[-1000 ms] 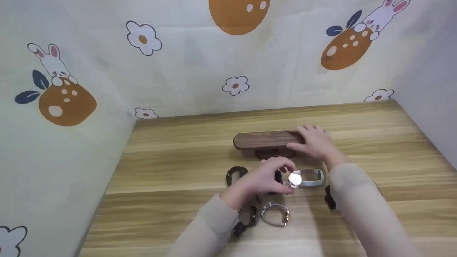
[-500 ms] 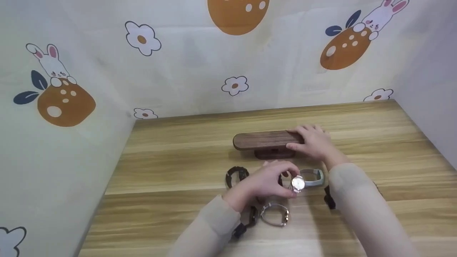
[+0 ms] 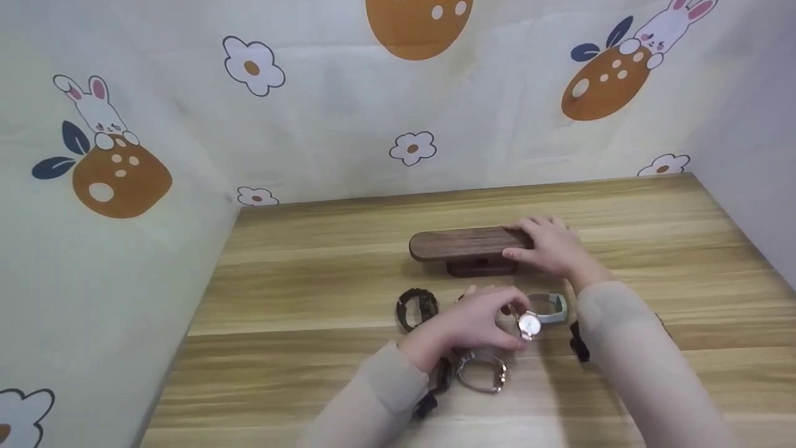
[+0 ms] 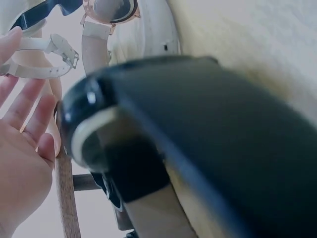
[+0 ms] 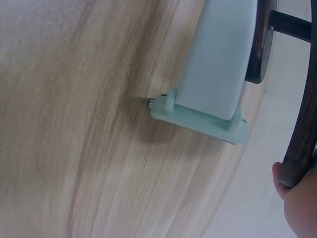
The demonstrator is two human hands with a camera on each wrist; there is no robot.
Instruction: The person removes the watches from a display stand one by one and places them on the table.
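Observation:
In the head view my left hand (image 3: pixel 479 320) pinches a small wristwatch (image 3: pixel 529 325) with a round white face, thumb below and forefinger above. Its pale strap (image 4: pixel 42 72) and buckle show beside the fingers in the left wrist view. My right hand (image 3: pixel 550 249) grips the right end of a dark wooden T-shaped stand (image 3: pixel 463 244), thumb on the near side, fingers over the far side. The stand's bar (image 5: pixel 299 134) also shows in the right wrist view. Just right of the held wristwatch lies a mint-green watch (image 3: pixel 558 308).
A black watch (image 3: pixel 416 309) stands left of my left hand. Nearer lie a light bracelet watch (image 3: pixel 501 376) with gold-coloured links and dark watches (image 3: pixel 443 376) partly behind the left sleeve. Another dark watch (image 3: pixel 579 342) sits beside the right sleeve. Patterned cloth walls (image 3: pixel 336 112) border the table.
My left hand has moved a little right and nearer with the wristwatch, uncovering more of the black watch on the left. The right hand and the stand have stayed put.

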